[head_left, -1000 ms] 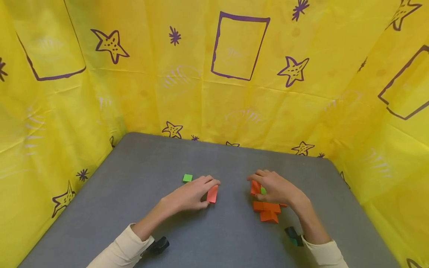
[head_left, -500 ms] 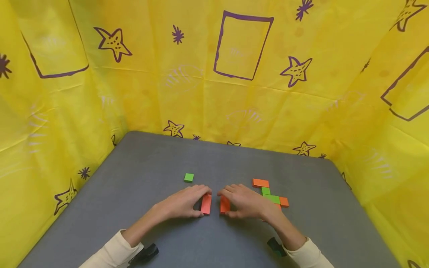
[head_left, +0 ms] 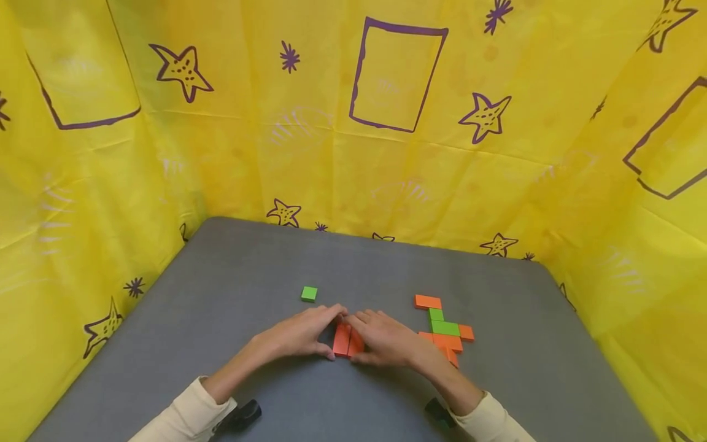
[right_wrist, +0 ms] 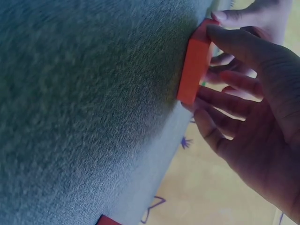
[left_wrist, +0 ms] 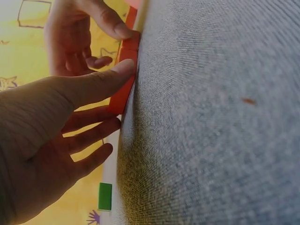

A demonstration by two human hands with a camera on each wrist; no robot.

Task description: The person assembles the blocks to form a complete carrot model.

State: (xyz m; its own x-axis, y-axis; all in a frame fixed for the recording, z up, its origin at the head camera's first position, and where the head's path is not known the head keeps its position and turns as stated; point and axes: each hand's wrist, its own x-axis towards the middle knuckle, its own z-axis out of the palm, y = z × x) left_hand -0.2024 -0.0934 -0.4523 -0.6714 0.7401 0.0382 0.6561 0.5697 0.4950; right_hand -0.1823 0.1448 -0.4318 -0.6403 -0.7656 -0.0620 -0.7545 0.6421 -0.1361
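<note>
Two red-orange rectangular blocks lie side by side on the grey table, long sides together, in the middle of the head view. My left hand pinches the left block between thumb at the near end and fingers at the far end. The right block is held the same way by my right hand, which partly covers it. In the left wrist view the thumb presses on the end of the left block. The right wrist view shows the right block spanned by thumb and fingertips.
A green square block lies beyond my left hand. Right of my right hand sits a flat cluster of orange and green blocks, including a green block and an orange block. A yellow patterned curtain surrounds the table.
My right hand has carried an orange block leftward from beside the cluster. My left hand has drawn its block slightly nearer, and the two blocks have come together side by side.
</note>
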